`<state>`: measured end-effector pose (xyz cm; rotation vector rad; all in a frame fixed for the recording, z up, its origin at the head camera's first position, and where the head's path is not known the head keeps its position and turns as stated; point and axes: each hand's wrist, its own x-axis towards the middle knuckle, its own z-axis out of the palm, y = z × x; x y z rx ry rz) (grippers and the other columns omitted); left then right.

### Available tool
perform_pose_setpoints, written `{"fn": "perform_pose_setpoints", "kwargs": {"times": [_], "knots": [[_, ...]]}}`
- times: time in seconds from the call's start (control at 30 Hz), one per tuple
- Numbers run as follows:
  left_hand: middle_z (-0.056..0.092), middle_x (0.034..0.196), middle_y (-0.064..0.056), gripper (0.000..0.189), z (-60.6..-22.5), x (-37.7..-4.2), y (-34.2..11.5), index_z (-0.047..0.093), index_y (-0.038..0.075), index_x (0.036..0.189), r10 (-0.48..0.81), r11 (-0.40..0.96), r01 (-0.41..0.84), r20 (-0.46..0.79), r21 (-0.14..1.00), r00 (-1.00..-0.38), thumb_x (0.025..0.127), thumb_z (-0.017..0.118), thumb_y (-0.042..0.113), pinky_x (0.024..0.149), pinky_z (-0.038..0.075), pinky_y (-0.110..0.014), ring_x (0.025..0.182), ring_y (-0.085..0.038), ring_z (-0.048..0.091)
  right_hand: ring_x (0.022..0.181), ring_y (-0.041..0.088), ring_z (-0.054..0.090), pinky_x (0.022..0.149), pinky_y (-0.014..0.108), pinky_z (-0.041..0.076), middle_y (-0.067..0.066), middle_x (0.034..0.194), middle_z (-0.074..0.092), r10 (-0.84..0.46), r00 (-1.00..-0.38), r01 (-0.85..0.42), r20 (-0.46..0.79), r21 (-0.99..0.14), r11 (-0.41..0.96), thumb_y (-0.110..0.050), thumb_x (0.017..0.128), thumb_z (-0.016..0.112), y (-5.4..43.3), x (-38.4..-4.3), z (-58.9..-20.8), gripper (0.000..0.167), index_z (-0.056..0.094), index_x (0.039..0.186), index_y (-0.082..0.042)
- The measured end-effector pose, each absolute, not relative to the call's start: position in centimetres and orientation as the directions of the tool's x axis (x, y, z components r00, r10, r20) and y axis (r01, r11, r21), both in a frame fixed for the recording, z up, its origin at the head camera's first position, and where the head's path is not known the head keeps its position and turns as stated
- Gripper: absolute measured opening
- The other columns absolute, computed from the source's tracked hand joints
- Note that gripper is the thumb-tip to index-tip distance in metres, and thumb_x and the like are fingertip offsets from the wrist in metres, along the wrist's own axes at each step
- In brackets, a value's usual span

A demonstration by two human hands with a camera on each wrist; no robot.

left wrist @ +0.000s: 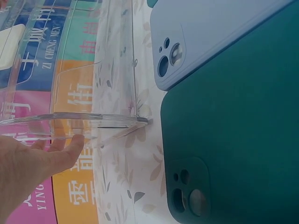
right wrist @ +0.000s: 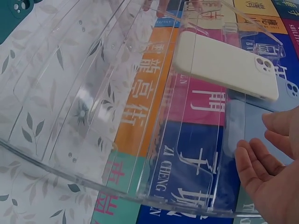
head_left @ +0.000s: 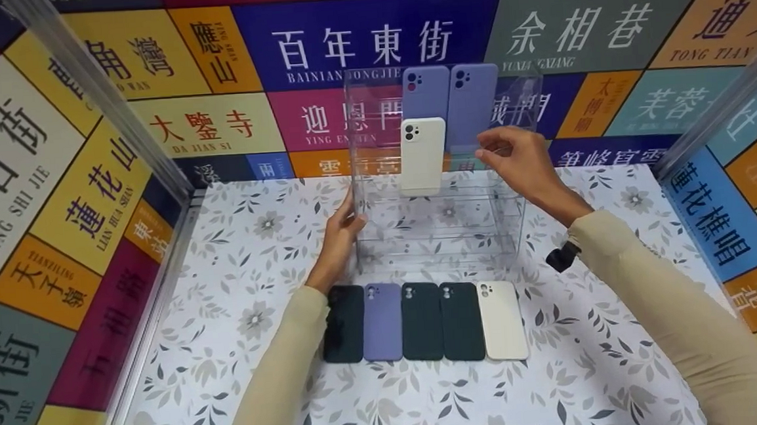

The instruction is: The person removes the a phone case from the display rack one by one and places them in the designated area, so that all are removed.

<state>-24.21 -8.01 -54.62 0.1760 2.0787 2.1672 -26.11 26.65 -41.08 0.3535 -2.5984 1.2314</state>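
A clear acrylic display rack with stepped shelves stands on the table. Two purple phone cases stand upright side by side at its top, and a cream phone case is one step lower, overlapping the left purple one. My left hand grips the rack's left side panel, thumb on the outside and fingers seen through the plastic in the left wrist view. Beside the lower part of the right purple case is my right hand. Its fingers are loosely bent, thumb apart from them, with nothing between.
Several phone cases lie in a row before the rack: a blackish case, a purple case, two dark green cases and a cream case. Sign-patterned walls enclose the floral tabletop at the back and sides.
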Motion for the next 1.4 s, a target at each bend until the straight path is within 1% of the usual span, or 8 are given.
{"fn": "perform_pose_setpoints", "kwargs": {"times": [0.27,0.43,0.6,0.73,0.93,1.07,1.23,1.4], "knots": [[0.035,0.179,-0.008,0.072,-54.7,-24.5,-8.1,0.026,0.031,0.176,0.176,-0.045,0.0,0.007,0.999,-0.984,0.112,0.052,0.01,0.126,0.038,-0.057,0.153,-0.035,0.048,0.113,0.028,0.072,0.099,0.033,0.058,0.016,0.126,0.075,-0.142,-0.933,-0.347,0.329,-0.725,0.595,-0.012,0.105,0.075,25.3,-27.1,-40.8,0.032,0.076,0.136,-0.002],[0.037,0.178,-0.01,0.071,-54.7,-24.4,-8.0,0.027,0.027,0.176,0.174,-0.058,0.02,0.03,0.998,-0.984,0.112,0.053,0.008,0.126,0.038,-0.054,0.151,-0.033,0.051,0.114,0.03,0.073,0.1,0.033,0.059,0.018,0.126,0.075,-0.129,-0.937,-0.337,0.324,-0.743,0.579,-0.011,0.105,0.076,24.3,-27.4,-40.4,0.032,0.076,0.135,-0.001],[0.036,0.178,-0.007,0.071,-54.6,-24.4,-8.1,0.026,0.031,0.176,0.184,-0.055,0.004,0.014,0.998,-0.983,0.113,0.052,0.011,0.126,0.037,-0.058,0.153,-0.033,0.048,0.112,0.03,0.073,0.098,0.032,0.059,0.018,0.125,0.075,-0.126,-0.939,-0.333,0.321,-0.75,0.571,-0.011,0.104,0.077,23.3,-27.9,-40.1,0.032,0.076,0.135,-0.001],[0.037,0.178,-0.009,0.07,-54.7,-24.5,-8.1,0.027,0.03,0.176,0.179,-0.061,0.005,0.016,0.998,-0.984,0.113,0.053,0.011,0.126,0.037,-0.056,0.152,-0.033,0.049,0.108,0.028,0.074,0.093,0.029,0.059,0.016,0.123,0.075,-0.121,-0.936,-0.338,0.331,-0.744,0.576,-0.01,0.103,0.078,22.7,-28.2,-39.9,0.033,0.076,0.135,-0.002],[0.038,0.177,-0.01,0.07,-54.8,-24.2,-8.0,0.028,0.03,0.176,0.173,-0.06,0.001,0.011,0.998,-0.985,0.113,0.054,0.012,0.125,0.039,-0.054,0.149,-0.032,0.052,0.11,0.028,0.073,0.096,0.031,0.059,0.017,0.124,0.072,-0.134,-0.937,-0.341,0.324,-0.756,0.558,-0.006,0.103,0.077,22.1,-28.5,-39.8,0.039,0.071,0.142,-0.001],[0.041,0.175,-0.01,0.07,-54.9,-24.2,-8.0,0.028,0.029,0.176,0.173,-0.061,0.001,0.012,0.998,-0.985,0.113,0.054,0.011,0.124,0.04,-0.058,0.148,-0.033,0.053,0.112,0.03,0.072,0.097,0.033,0.059,0.018,0.125,0.071,-0.145,-0.933,-0.352,0.329,-0.755,0.553,-0.005,0.103,0.076,21.8,-28.8,-39.9,0.044,0.069,0.147,-0.002],[0.047,0.17,-0.014,0.07,-54.9,-24.3,-8.0,0.03,0.026,0.175,0.166,-0.058,0.013,0.022,0.998,-0.986,0.112,0.055,0.01,0.123,0.04,-0.062,0.146,-0.036,0.056,0.112,0.032,0.073,0.096,0.03,0.059,0.021,0.124,0.07,-0.169,-0.923,-0.381,0.347,-0.749,0.541,-0.002,0.103,0.075,21.3,-28.9,-40.0,0.045,0.068,0.148,-0.002],[0.046,0.171,-0.013,0.071,-54.8,-24.4,-8.1,0.03,0.027,0.175,0.159,-0.053,0.007,0.016,0.999,-0.987,0.111,0.055,0.011,0.123,0.041,-0.06,0.147,-0.036,0.054,0.109,0.03,0.073,0.092,0.026,0.058,0.019,0.123,0.071,-0.161,-0.92,-0.386,0.357,-0.758,0.525,0.0,0.103,0.075,20.9,-28.8,-40.3,0.043,0.069,0.146,-0.001]]}}
